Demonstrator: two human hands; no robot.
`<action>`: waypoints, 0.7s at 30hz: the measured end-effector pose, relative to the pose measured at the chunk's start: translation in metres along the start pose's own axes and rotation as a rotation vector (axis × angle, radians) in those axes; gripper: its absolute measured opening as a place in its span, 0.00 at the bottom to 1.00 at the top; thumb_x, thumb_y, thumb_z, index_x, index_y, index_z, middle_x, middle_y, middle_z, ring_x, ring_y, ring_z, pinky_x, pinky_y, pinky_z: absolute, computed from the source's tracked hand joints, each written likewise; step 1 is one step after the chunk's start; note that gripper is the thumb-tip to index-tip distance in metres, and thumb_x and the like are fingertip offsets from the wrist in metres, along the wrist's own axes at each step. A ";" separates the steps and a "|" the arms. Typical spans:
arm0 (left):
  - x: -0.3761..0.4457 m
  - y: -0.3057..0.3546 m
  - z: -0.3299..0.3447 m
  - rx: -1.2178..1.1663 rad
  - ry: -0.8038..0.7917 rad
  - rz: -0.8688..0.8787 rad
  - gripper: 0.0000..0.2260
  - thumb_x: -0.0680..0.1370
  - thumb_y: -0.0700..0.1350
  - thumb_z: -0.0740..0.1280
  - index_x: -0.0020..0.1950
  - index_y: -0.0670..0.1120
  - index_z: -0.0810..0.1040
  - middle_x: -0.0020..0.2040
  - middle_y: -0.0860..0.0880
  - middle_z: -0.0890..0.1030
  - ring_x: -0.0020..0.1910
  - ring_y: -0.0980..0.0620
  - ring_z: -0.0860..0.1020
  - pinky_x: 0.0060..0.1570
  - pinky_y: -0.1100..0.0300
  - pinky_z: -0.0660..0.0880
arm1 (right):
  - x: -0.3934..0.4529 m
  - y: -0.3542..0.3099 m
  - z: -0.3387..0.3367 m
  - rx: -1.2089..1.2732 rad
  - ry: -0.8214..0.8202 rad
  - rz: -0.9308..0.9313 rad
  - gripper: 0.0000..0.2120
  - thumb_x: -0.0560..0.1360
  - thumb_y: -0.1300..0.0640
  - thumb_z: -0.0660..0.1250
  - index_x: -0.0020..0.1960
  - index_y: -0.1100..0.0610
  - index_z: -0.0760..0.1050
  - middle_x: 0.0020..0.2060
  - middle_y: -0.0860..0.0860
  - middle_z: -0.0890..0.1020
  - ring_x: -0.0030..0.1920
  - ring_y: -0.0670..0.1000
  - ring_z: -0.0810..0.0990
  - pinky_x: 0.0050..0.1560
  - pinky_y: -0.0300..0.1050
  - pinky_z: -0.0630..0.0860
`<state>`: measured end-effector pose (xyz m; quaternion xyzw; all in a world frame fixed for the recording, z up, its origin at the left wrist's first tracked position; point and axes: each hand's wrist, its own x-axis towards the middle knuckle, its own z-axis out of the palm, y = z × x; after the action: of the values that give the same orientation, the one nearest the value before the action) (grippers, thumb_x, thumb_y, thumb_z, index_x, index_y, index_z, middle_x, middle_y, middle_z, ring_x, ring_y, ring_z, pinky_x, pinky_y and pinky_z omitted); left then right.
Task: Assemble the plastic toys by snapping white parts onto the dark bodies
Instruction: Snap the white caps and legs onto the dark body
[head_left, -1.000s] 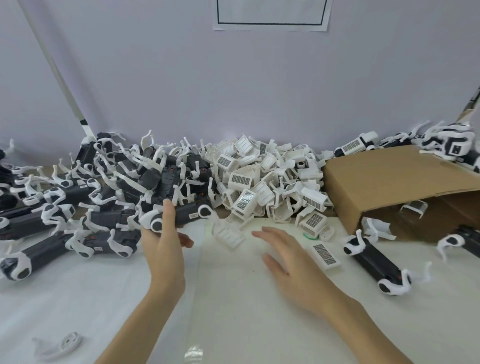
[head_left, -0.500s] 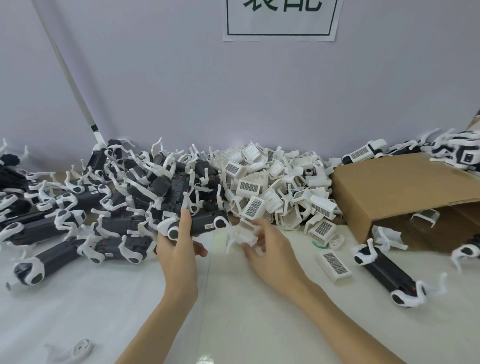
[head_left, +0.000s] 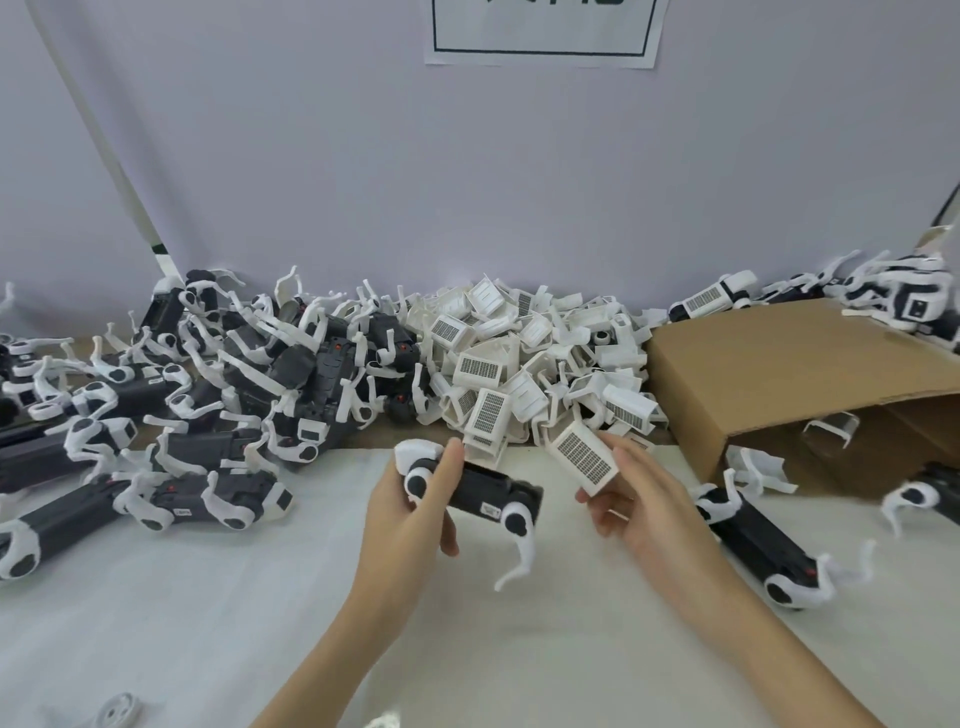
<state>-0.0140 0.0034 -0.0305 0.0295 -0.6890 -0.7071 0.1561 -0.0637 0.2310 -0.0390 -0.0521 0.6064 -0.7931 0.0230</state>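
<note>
The left hand (head_left: 410, 506) grips a dark body (head_left: 483, 491) by one end, above the white table (head_left: 208, 623). The right hand (head_left: 644, 499) pinches a white part (head_left: 584, 457) with a grid face, just beside the body but apart from it. Behind lie a pile of white parts (head_left: 524, 364) and a heap of bodies (head_left: 208, 384). A cardboard box (head_left: 779, 374) lies at the right.

white parts (head_left: 524, 364) left of box (head_left: 789, 374)

Dark body (head_left: 480, 491); white part (head_left: 584, 457), black grid.
</note>
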 end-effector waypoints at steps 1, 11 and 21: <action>-0.004 0.001 0.002 0.023 -0.026 0.017 0.22 0.77 0.65 0.70 0.50 0.45 0.78 0.36 0.46 0.78 0.29 0.49 0.75 0.32 0.64 0.74 | -0.003 -0.002 0.003 0.038 -0.037 0.014 0.16 0.86 0.54 0.58 0.61 0.48 0.84 0.43 0.61 0.83 0.37 0.52 0.78 0.37 0.46 0.71; -0.013 -0.005 0.012 0.181 -0.121 0.095 0.26 0.74 0.71 0.53 0.54 0.53 0.78 0.40 0.46 0.78 0.33 0.52 0.70 0.37 0.53 0.69 | -0.027 -0.012 0.020 -0.164 -0.176 -0.103 0.17 0.85 0.46 0.57 0.68 0.44 0.80 0.51 0.57 0.84 0.40 0.54 0.75 0.35 0.41 0.72; -0.016 -0.004 0.011 0.208 -0.078 0.126 0.29 0.76 0.72 0.53 0.53 0.49 0.78 0.33 0.51 0.72 0.33 0.49 0.68 0.36 0.52 0.67 | -0.029 -0.011 0.023 -0.260 -0.209 -0.101 0.19 0.80 0.60 0.71 0.68 0.45 0.78 0.45 0.51 0.87 0.40 0.47 0.80 0.37 0.37 0.74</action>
<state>-0.0029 0.0185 -0.0364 -0.0253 -0.7648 -0.6211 0.1693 -0.0316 0.2149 -0.0246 -0.1674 0.6947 -0.6985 0.0391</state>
